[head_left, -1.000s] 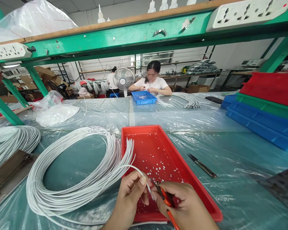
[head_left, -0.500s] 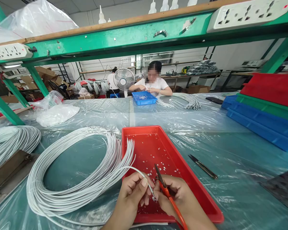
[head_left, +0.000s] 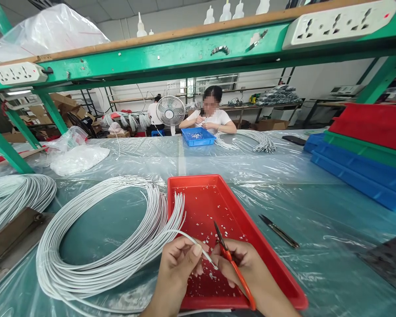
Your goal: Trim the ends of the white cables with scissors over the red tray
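Note:
My left hand (head_left: 177, 266) pinches a white cable (head_left: 185, 235) near its end, thumb on top. The cable's tip points down to the right, close to my right fingers; whether they touch it I cannot tell. In my right hand (head_left: 247, 268) lies a pair of orange-handled scissors (head_left: 235, 267), dark blades pointing up and away. Both hands are over a red tray (head_left: 198, 303) scattered with small white scraps. From the big coil of white cables (head_left: 82, 281) on the left, loose ends reach over the tray's left rim.
Thread snips (head_left: 279, 230) lie right of the tray. Stacked red, green and blue trays (head_left: 366, 154) stand at the right. Another cable coil (head_left: 23, 193) sits far left. Opposite, a co-worker (head_left: 216, 116) works by a blue tray (head_left: 198, 141). A green shelf beam (head_left: 171, 53) spans overhead.
The cable tip has risen slightly and shows more clearly between my hands. My right fingers have shifted a little on the scissors. The coil stays put.

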A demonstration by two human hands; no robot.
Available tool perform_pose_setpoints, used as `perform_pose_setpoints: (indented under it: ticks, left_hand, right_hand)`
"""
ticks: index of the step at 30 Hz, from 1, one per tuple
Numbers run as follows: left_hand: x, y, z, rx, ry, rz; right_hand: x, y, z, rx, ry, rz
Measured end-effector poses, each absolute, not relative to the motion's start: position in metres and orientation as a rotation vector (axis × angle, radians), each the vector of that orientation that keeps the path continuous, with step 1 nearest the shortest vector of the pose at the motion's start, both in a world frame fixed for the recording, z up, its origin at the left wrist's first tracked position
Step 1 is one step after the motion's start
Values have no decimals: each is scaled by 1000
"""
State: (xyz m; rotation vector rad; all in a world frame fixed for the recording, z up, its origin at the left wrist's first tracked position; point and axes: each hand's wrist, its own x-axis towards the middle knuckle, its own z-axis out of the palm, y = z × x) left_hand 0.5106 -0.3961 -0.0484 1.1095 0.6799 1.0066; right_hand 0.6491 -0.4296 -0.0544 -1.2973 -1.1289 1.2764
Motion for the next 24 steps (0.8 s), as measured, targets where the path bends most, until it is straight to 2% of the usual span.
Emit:
perform_pose_setpoints:
  ticks: [3, 8, 17, 24]
  left_hand:
    - [514, -395, -50, 1028, 716, 1034]
    - [519, -395, -53, 899, 726, 1063]
    - [526, -396, -58, 673, 629, 957]
    - [530, -401, -61, 646, 529, 896]
  right_hand:
    - [658, -429, -59, -1353, -1297, 1103]
    - [667, -432, -70, -1547, -1455, 444]
    - [662, -448, -59, -1091, -1688, 103]
    - [667, -457, -58, -1043, -1802, -92]
